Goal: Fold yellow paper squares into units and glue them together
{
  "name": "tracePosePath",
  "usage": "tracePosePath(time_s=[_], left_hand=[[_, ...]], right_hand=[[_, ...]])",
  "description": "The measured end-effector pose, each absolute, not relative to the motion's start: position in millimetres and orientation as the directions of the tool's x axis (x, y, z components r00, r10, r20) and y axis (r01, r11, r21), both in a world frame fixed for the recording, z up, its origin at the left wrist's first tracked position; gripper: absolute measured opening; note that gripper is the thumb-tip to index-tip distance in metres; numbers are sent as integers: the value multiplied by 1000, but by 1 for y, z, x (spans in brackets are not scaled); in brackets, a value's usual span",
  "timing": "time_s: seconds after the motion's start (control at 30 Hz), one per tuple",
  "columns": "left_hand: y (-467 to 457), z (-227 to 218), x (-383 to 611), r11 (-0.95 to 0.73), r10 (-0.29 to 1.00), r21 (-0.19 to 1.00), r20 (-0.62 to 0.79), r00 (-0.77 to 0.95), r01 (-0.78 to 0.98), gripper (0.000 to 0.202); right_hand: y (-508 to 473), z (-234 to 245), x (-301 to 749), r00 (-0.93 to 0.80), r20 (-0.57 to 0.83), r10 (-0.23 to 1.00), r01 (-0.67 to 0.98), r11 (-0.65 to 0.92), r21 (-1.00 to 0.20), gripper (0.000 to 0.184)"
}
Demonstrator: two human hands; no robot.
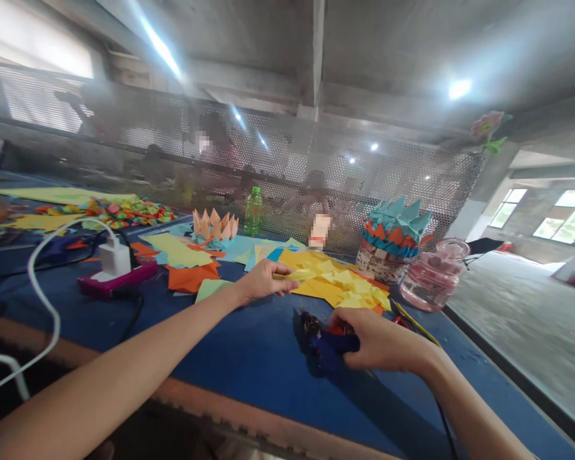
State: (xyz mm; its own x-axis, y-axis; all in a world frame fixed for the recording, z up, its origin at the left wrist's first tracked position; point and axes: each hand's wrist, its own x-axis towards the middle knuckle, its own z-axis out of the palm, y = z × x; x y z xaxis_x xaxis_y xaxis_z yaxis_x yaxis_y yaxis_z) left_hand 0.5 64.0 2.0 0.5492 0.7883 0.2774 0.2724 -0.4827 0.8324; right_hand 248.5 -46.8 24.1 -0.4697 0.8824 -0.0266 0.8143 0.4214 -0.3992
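Observation:
My left hand (264, 280) reaches across the blue table (249, 358) and pinches a folded yellow paper piece (301, 275) at the edge of a heap of yellow folded papers (342, 281). My right hand (381, 338) is closed around a dark blue glue gun (326, 342) with a red trigger, resting low on the table, its nozzle pointing left. A black cord runs back from the gun along my right forearm.
A pink glass jar (434, 276) and a basket of blue and orange paper points (393, 239) stand at the right. An orange paper crown (214, 225), a green bottle (253, 211), loose coloured sheets (182, 252), a white charger on a magenta power strip (115, 265) lie left. A mesh screen (316, 172) backs the table.

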Motion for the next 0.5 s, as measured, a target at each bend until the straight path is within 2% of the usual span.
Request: tracePosePath(time_s=[0.1,0.17,0.27,0.33,0.4,0.5], left_hand=[[64,4,-2,-533,777,790,318,543,301,38],[63,5,-3,-574,769,754,362,527,319,36],[63,7,-4,-616,756,711,413,508,338,34],[61,8,-5,-634,745,693,427,512,345,30],[60,9,-6,-647,731,679,427,532,345,26],[58,11,-6,-649,715,680,392,580,341,25]], right_hand=[[-43,29,254,-449,41,893,809,425,-405,33],[-40,34,261,-440,83,894,778,426,-463,32],[-38,41,271,-395,147,907,597,375,-710,27],[-36,41,276,-378,148,914,456,324,-829,26],[-35,38,277,-365,144,920,388,291,-874,28],[-33,31,273,-374,103,922,395,259,-882,31]])
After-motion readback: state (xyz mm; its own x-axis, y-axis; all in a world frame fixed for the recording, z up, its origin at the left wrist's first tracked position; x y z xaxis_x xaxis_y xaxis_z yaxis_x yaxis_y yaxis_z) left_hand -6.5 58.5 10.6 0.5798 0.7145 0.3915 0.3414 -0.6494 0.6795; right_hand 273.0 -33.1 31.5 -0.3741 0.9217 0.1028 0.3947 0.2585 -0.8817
